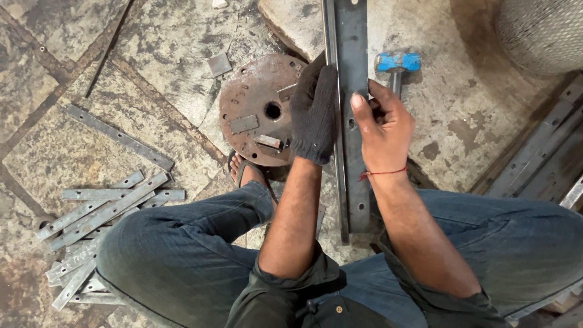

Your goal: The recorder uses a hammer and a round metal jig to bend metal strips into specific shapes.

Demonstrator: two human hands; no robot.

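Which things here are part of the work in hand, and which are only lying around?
In use:
- long steel bar
- gloved left hand, on the bar
- bare right hand, gripping the bar

Lying about:
- blue hammer
- rusty round plate
- pile of flat strips
- single strip
- small square plate
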